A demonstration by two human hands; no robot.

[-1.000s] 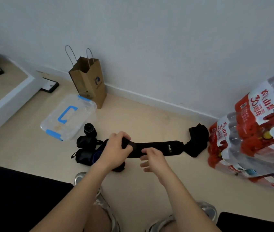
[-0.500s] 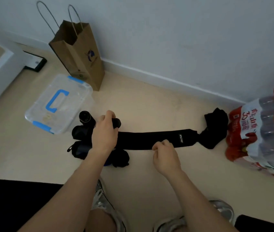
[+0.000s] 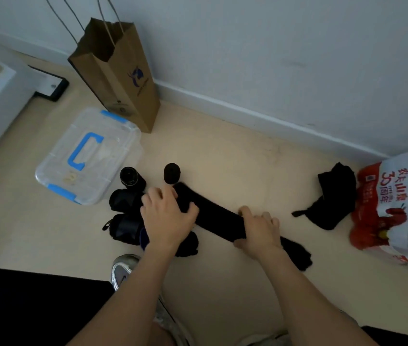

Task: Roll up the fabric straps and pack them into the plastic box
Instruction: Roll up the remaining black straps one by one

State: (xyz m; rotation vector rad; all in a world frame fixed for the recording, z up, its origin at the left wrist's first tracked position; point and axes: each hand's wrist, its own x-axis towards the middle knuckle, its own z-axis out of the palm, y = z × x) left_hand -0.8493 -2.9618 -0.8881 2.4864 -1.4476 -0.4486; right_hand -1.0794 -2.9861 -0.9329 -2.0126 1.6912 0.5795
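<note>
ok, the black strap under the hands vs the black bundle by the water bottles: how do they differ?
The strap lies stretched out long on the floor; the bundle sits bunched in a heap. The left hand and right hand are both on the strap; no hand is near the bundle, which lies beside the bottle pack. Shared: both are black fabric, on the floor, outside the plastic box.

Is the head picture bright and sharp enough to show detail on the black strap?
Head view: dim, even light, no glare; the black strap under the left hand and right hand reads as a textureless dark shape; the bottle pack at the edge looks soft, stretched.
</note>
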